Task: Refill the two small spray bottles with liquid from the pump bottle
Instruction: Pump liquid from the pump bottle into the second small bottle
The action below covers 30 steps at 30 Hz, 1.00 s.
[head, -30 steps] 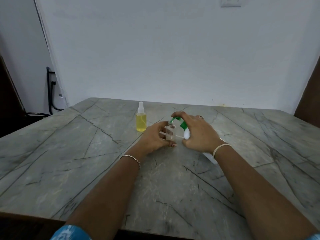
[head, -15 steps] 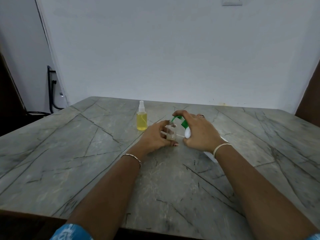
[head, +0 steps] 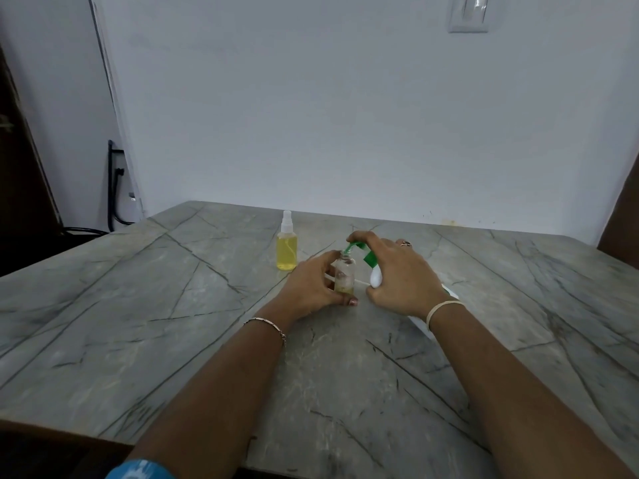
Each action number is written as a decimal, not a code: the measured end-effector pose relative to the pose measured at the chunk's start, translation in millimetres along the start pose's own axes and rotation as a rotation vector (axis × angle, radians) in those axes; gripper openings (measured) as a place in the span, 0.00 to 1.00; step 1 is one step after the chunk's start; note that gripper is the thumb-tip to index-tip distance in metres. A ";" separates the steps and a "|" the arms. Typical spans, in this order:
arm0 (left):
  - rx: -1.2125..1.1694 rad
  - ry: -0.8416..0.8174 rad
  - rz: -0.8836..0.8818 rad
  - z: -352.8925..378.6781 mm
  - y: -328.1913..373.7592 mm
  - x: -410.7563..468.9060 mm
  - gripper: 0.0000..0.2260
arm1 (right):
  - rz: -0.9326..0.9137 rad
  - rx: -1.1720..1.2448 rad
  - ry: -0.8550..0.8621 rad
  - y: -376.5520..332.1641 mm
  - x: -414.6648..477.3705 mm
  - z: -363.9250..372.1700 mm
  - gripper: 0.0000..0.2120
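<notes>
An uncapped clear spray bottle stands on the marble table with a little yellow liquid at its bottom. My left hand grips it from the left. My right hand holds the white pump bottle, tilted toward the small bottle, fingers on its green pump head. The green nozzle sits at the small bottle's mouth. Behind and to the left stands a second spray bottle, capped and full of yellow liquid. A thin white tube lies on the table behind the held bottle, mostly hidden.
The table meets a white wall at the back, and its near edge runs along the bottom of the view. A dark cable hangs at the left wall. Dark wood shows at the far right.
The hands and both bottles stay almost in place. My right fingers shift slightly on the green pump head over the small bottle's mouth.
</notes>
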<state>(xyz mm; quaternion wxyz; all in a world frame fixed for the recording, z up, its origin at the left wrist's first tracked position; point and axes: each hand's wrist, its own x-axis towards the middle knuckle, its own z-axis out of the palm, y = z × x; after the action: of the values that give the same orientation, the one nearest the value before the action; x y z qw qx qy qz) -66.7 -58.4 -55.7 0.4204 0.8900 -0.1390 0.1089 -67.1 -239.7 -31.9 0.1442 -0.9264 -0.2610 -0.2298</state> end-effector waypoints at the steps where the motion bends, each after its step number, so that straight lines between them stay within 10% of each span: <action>1: 0.000 0.003 0.004 0.4 -0.3 -0.2 0.36 | -0.002 -0.002 0.000 0.6 0.2 0.1 0.38; 21: -0.002 0.016 0.001 0.7 1.0 -2.4 0.36 | -0.064 -0.055 -0.049 4.9 -0.7 -3.4 0.46; 30: 0.001 0.008 -0.007 1.7 -1.1 -1.1 0.38 | -0.050 -0.039 -0.012 2.8 3.3 0.7 0.32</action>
<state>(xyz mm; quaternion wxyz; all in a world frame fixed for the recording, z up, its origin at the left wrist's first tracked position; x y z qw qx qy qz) -67.3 -58.9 -57.8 0.4206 0.8904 -0.1344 0.1111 -62.8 -240.3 -31.2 0.1185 -0.9237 -0.2805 -0.2327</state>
